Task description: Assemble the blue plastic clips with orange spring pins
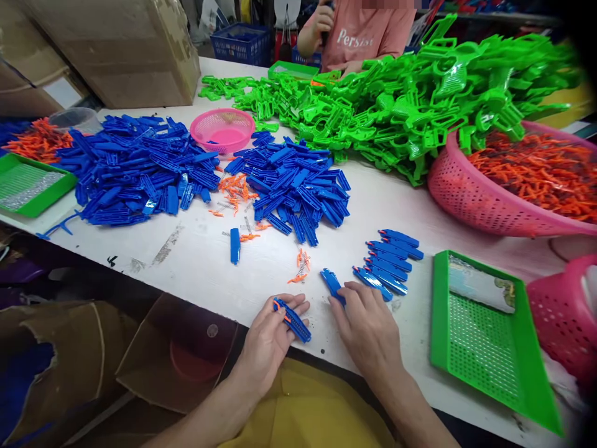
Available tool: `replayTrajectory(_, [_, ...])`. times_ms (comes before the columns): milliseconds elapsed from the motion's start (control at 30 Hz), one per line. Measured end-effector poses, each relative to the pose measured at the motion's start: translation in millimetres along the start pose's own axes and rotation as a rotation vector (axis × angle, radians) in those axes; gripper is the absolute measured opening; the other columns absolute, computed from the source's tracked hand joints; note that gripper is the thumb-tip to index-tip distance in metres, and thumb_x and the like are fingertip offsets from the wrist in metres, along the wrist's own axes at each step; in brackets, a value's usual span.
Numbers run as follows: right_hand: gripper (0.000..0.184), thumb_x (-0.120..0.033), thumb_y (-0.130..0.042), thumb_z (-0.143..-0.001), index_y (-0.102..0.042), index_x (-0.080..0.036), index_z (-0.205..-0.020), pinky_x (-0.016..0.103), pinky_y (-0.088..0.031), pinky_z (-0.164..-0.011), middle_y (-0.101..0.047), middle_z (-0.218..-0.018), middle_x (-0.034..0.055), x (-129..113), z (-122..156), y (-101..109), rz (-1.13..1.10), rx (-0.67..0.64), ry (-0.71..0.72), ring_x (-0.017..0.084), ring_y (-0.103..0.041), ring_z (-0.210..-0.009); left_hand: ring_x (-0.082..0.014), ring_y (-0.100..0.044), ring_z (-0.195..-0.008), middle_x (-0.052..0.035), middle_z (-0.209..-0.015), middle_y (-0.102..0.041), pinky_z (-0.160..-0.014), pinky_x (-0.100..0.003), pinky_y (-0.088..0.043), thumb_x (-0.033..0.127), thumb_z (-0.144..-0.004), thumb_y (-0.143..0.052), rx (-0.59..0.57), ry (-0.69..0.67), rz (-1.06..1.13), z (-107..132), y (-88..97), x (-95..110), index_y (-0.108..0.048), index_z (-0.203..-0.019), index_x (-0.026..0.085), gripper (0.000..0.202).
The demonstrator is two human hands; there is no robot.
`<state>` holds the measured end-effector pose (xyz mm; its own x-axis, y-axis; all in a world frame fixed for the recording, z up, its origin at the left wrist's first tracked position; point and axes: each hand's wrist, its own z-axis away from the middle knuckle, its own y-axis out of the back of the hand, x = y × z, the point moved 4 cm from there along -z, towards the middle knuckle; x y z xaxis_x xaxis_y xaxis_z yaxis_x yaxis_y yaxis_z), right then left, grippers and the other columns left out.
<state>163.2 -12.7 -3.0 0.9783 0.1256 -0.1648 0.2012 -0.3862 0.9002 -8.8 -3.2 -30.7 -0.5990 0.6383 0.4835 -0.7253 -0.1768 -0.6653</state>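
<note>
Blue casing (pixel 298 327) with an orange piece (pixel 281 308) at one end: in the left hand (pixel 272 333), above the near edge of the counter (pixel 209 283).

Containers: large pink basket (pixel 499 214), far right, full of orange parts (pixel 536 171). Right green tray (pixel 441 317) carries one printed packet (pixel 482 286) at its far end. Left green tray (pixel 49 199) holds small silvery items (pixel 28 186), too fine to identify.

Counts: one casing per hand; about seven in an overlapping row (pixel 388 264), orange tips showing; one lone casing (pixel 235 246) left of centre; two blue heaps, left (pixel 140 168) and middle (pixel 298 183), pieces too jumbled to count.

Hands: left half open, palm up, thumb and fingers gripping its casing. Right hand (pixel 370 320) curled, thumb and fingertips pinching the near end of a second casing (pixel 331 283), just left of the row.
</note>
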Motion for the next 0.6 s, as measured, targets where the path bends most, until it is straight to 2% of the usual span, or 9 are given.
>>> replayTrajectory(200, [0.015, -0.025, -0.05, -0.097, -0.059, -0.019, -0.089, 0.034, -0.044, -0.071, -0.063, -0.082, 0.0076, 6.8, -16.8, -9.2, 0.045, 0.002, -0.02, 0.023, -0.056, -0.08, -0.0301, -0.057, -0.127, -0.0146, -0.126, -0.067, -0.099, -0.041, -0.044, 0.026, -0.087, -0.066, 0.004, -0.021, 0.037, -1.2, -9.7, -1.1, -0.063, -0.103, 0.018, 0.017])
replayTrajectory(300, [0.012, -0.027, -0.051, -0.097, -0.06, -0.018, -0.096, 0.035, -0.046, -0.074, -0.064, -0.087, 0.0084, 0.2, -13.4, 2.1, -0.053, 0.04, -0.033, 0.022, -0.058, -0.084, -0.029, -0.06, -0.122, -0.0134, -0.121, -0.069, -0.097, -0.04, -0.045, 0.025, -0.086, -0.066, 0.001, -0.024, 0.085, -4.8, -14.9, 0.6, -0.062, -0.102, 0.018, 0.018])
replayTrajectory(400, [0.012, -0.028, -0.053, -0.097, -0.059, -0.02, -0.103, 0.034, -0.05, -0.073, -0.066, -0.09, 0.0072, -13.7, -5.9, 12.6, -0.281, -0.005, -0.059, 0.02, -0.061, -0.083, -0.0272, -0.063, -0.115, -0.0122, -0.115, -0.071, -0.095, -0.039, -0.046, 0.031, -0.087, -0.065, 0.009, -0.015, 0.152, -9.3, -18.0, 1.4, -0.063, -0.102, 0.018, 0.02])
replayTrajectory(500, [0.012, -0.026, -0.052, -0.097, -0.059, -0.021, -0.106, 0.034, -0.052, -0.071, -0.067, -0.094, 0.0065, -31.9, 0.1, 13.4, -0.438, -0.08, -0.03, 0.02, -0.063, -0.085, -0.0249, -0.064, -0.111, -0.0129, -0.114, -0.071, -0.098, -0.038, -0.046, 0.041, -0.092, -0.058, 0.037, 0.016, 0.203, -12.0, -19.4, -0.5, -0.064, -0.104, 0.017, 0.028])
replayTrajectory(600, [0.013, -0.023, -0.053, -0.096, -0.058, -0.021, -0.107, 0.035, -0.053, -0.074, -0.069, -0.097, 0.0065, -41.7, 2.7, 8.2, -0.443, -0.078, 0.0, 0.021, -0.064, -0.088, -0.0246, -0.065, -0.11, -0.0135, -0.114, -0.071, -0.1, -0.038, -0.045, 0.049, -0.095, -0.052, 0.045, 0.025, 0.21, -13.1, -21.0, -2.9, -0.065, -0.105, 0.016, 0.036])
